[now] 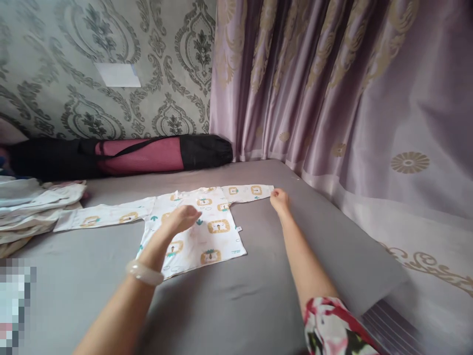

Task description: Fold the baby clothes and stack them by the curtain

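Note:
A small white long-sleeved shirt lies spread flat, printed with tan lion faces and green leaves. My right hand pinches the cuff at the end of the sleeve on the right. Over the shirt's chest is my left hand, its fingers curled together with no cloth visibly caught in them. The other sleeve stretches left toward a clothes pile, and its cuff end lies close to it. A pale bangle circles my left wrist.
The shirt rests on a grey bed sheet. Folded clothes are stacked at the left. A long black and maroon bag lies along the patterned wall. Purple curtains hang at the right beside the bed's edge.

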Demonstrator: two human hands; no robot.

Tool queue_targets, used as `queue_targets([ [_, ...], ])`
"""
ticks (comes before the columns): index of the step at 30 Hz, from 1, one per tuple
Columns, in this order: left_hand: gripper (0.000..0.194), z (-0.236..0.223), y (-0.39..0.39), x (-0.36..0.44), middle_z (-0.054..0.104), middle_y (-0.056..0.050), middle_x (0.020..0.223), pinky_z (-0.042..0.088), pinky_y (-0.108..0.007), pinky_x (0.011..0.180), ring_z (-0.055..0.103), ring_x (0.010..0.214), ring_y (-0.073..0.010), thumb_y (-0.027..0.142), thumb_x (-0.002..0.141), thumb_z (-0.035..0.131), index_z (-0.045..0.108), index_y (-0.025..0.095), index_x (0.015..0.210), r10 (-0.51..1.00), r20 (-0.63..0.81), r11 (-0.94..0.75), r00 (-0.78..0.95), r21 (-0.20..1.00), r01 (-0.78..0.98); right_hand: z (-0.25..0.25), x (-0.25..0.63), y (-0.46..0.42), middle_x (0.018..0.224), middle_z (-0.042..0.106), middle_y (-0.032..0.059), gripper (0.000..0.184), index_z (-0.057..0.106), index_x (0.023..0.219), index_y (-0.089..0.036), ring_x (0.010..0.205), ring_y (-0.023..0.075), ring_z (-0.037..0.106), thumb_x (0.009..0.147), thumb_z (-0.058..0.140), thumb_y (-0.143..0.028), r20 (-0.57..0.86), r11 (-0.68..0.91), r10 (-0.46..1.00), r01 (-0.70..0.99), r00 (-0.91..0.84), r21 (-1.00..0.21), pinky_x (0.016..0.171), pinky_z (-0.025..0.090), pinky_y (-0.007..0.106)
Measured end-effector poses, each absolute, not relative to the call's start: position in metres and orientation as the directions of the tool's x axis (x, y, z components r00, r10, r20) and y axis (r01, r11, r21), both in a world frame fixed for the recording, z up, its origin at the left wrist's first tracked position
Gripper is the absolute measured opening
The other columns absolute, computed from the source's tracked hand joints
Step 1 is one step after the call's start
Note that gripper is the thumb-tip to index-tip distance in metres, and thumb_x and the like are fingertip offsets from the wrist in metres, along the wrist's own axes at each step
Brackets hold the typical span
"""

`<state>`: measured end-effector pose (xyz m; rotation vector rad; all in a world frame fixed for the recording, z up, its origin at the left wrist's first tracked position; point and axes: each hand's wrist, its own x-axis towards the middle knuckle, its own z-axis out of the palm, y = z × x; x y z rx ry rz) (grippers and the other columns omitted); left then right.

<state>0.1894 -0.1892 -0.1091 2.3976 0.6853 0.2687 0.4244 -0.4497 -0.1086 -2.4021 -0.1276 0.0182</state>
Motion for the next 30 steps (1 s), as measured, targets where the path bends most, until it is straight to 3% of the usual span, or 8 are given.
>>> queue_targets([
  [5,0.026,-0.105,-0.216,0.263,0.073,-0.009,0.093,0.048,-0.027,0.076,0.067,0.086,-0.0218,0.025,0.082,0.051,0.072,0.015,0.092,0.487,0.056,-0.653,0.871,0.685,0.322,-0.129,0.440,-0.410,0.134,0.048,0.0310,0.050,0.054,0.128,0.000,0.128,0.0390,0.043,0.089,0.050,-0.031,0.059,-0.789,-0.222,-0.144,0.973,-0.597,0.102,0.036,0.052],
  [9,0.031,-0.128,-0.212,0.298,0.068,-0.014,0.115,0.046,-0.037,0.094,0.062,0.108,-0.0255,0.017,0.086,0.048,0.067,0.015,0.110,0.568,0.119,-0.624,0.814,0.708,0.332,-0.143,0.446,-0.397,0.133,0.048,0.0277,0.052,0.054,0.127,-0.004,0.127,0.0373,0.043,0.086,0.056,-0.036,0.127,-0.816,-0.276,-0.162,0.953,-0.554,0.102,0.036,0.050],
  [14,0.034,-0.169,-0.205,0.315,0.062,-0.013,0.126,0.037,-0.045,0.109,0.050,0.125,-0.0280,0.017,0.086,0.051,0.062,0.017,0.118,0.421,0.302,-0.784,0.855,0.596,0.175,-0.149,0.472,-0.404,0.128,0.056,0.0270,0.051,0.059,0.121,-0.009,0.123,0.0371,0.051,0.078,0.067,-0.034,0.035,-0.740,-0.287,-0.198,0.957,-0.642,0.101,0.040,0.051],
  [18,0.042,-0.187,-0.204,0.317,0.051,-0.011,0.142,0.028,-0.052,0.114,0.034,0.138,-0.0330,0.027,0.088,0.051,0.054,0.018,0.130,0.356,0.274,-0.852,0.893,0.489,0.189,-0.152,0.489,-0.411,0.101,0.069,0.0188,0.027,0.069,0.091,-0.016,0.108,0.0348,0.063,0.066,0.073,-0.025,-0.042,-0.672,-0.235,-0.194,0.971,-0.715,0.093,0.048,0.048],
  [21,0.046,-0.187,-0.203,0.316,0.045,-0.009,0.148,0.027,-0.053,0.113,0.027,0.141,-0.0339,0.032,0.091,0.048,0.049,0.020,0.135,0.335,0.249,-0.863,0.909,0.468,0.190,-0.152,0.496,-0.409,0.089,0.072,0.0085,0.018,0.067,0.083,-0.020,0.097,0.0266,0.068,0.067,0.071,-0.026,-0.049,-0.574,-0.192,-0.153,0.980,-0.804,0.081,0.055,0.036],
  [23,0.047,-0.183,-0.203,0.315,0.044,-0.007,0.149,0.025,-0.053,0.114,0.025,0.142,-0.0341,0.035,0.091,0.049,0.049,0.022,0.136,0.329,0.227,-0.863,0.917,0.467,0.194,-0.149,0.498,-0.404,0.089,0.073,0.0047,0.019,0.064,0.089,-0.020,0.091,0.0207,0.069,0.074,0.065,-0.030,-0.042,-0.421,-0.160,-0.107,0.986,-0.901,0.072,0.056,0.029],
  [27,0.052,-0.173,-0.205,0.312,0.041,-0.006,0.151,0.020,-0.052,0.115,0.021,0.143,-0.0357,0.047,0.089,0.052,0.048,0.025,0.136,0.318,0.167,-0.859,0.933,0.467,0.210,-0.142,0.501,-0.388,0.098,0.071,0.0058,0.019,0.057,0.096,-0.020,0.095,0.0187,0.069,0.082,0.055,-0.032,-0.060,0.181,-0.056,-0.049,0.997,-0.982,0.075,0.058,0.032],
  [30,0.058,-0.170,-0.207,0.311,0.038,-0.007,0.153,0.016,-0.051,0.116,0.018,0.144,-0.0368,0.053,0.089,0.051,0.045,0.025,0.139,0.297,0.141,-0.861,0.944,0.467,0.201,-0.139,0.500,-0.378,0.107,0.070,0.0100,0.020,0.056,0.100,-0.020,0.107,0.0203,0.065,0.089,0.044,-0.031,-0.005,0.318,0.018,-0.011,1.000,-0.948,0.087,0.056,0.041],
])
